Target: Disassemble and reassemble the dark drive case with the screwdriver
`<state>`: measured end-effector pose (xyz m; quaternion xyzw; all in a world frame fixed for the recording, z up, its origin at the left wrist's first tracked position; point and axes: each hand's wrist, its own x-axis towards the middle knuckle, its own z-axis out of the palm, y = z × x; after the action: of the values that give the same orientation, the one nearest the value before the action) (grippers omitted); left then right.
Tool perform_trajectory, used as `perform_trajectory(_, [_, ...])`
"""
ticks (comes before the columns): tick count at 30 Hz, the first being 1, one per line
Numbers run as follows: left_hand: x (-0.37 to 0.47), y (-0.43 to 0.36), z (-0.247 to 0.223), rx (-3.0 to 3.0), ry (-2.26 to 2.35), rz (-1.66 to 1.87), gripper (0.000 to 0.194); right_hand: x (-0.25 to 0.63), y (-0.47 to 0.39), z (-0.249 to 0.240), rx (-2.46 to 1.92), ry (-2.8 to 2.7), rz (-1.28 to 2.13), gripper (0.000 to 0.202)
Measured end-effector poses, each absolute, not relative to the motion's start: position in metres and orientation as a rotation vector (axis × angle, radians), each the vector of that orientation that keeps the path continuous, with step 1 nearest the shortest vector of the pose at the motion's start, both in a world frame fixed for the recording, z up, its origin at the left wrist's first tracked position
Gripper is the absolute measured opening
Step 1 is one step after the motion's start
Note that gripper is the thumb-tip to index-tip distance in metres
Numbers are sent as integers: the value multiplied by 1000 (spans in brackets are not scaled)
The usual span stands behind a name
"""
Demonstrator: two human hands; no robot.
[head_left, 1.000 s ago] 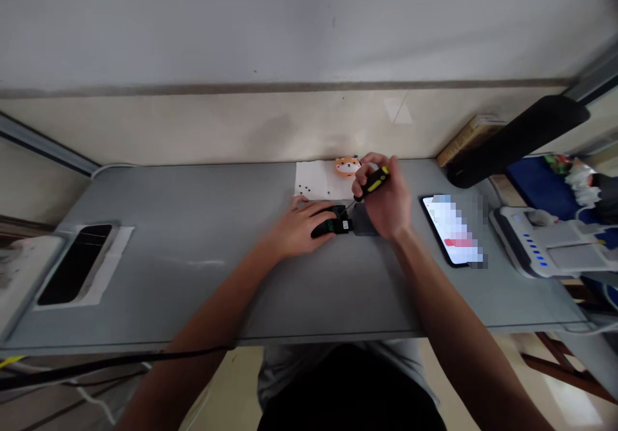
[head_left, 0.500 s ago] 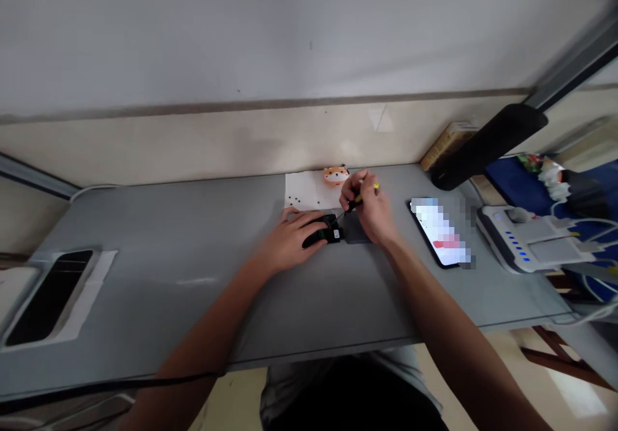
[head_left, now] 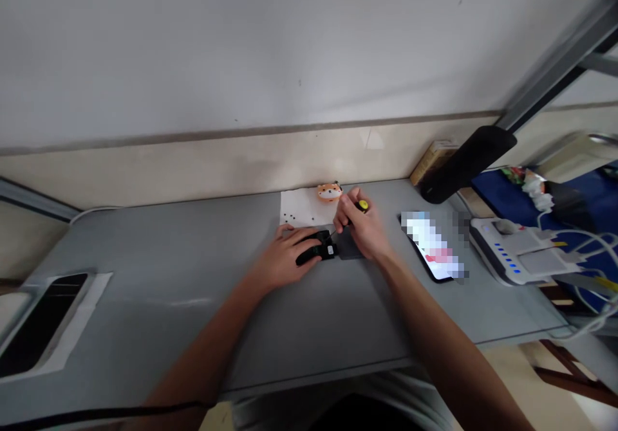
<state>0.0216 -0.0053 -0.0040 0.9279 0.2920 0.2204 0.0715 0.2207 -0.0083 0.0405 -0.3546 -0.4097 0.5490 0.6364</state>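
My left hand (head_left: pixel 288 258) is closed around a small black device (head_left: pixel 326 249), pressing it on the grey desk (head_left: pixel 193 328). In my right hand (head_left: pixel 363 225) is a screwdriver (head_left: pixel 363 206) with a black and yellow handle, its thin shaft slanting down to the device. A flat dark piece (head_left: pixel 351 246) lies under and beside my right hand. Behind the hands, a white paper sheet (head_left: pixel 299 206) bears several tiny dark screws (head_left: pixel 290 217) and an orange-and-white animal-face case (head_left: pixel 329 192).
On the right lie a lit phone (head_left: pixel 432 247), a white power strip (head_left: pixel 506 251), a black cylinder (head_left: pixel 468 164) and a box (head_left: pixel 432 161). A dark phone-like object (head_left: pixel 46 318) rests on paper at far left. A wall (head_left: pixel 217 167) stands behind the desk.
The whole view has shifted, so the desk and objects sit lower in the picture. The screwdriver handle is tilted differently in my right hand; its tip remains at the device.
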Motion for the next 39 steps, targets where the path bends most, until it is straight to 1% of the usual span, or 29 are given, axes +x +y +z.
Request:
perform_trajectory(3, [21,-5,-6,2792,856,713,21,216,-7,40,-805,-963,1199,48])
perform_trajectory(6, [21,-5,-7,2797,860,727,23,216,-6,44,-760,-898,1277,50])
perform_trajectory(10, [20,-5,-8,2800,866,713,26,221,-7,48,-771,-844,1314,41])
perform_trajectory(16, [20,-4,-9,2809,857,741,23,220,-9,42,-817,-936,1291,51])
perform_trajectory(19, [19,-3,-10,2812,866,731,23,216,-9,42,-831,-981,1232,48])
perform_trajectory(22, [19,-3,-11,2807,869,739,23,215,-7,45,-766,-912,1322,49])
perform_trajectory(25, [19,-3,-10,2799,878,713,23,218,-7,47,-776,-863,1330,41])
perform_trajectory(33, [18,-3,-7,2782,854,711,25,218,-6,42,-879,-914,1218,53])
perform_trajectory(35, [18,-4,-6,2784,860,707,25,218,-6,42,-859,-936,1207,52])
perform_trajectory(39, [18,-3,-6,2778,875,710,25,219,-7,48,-794,-916,1333,46])
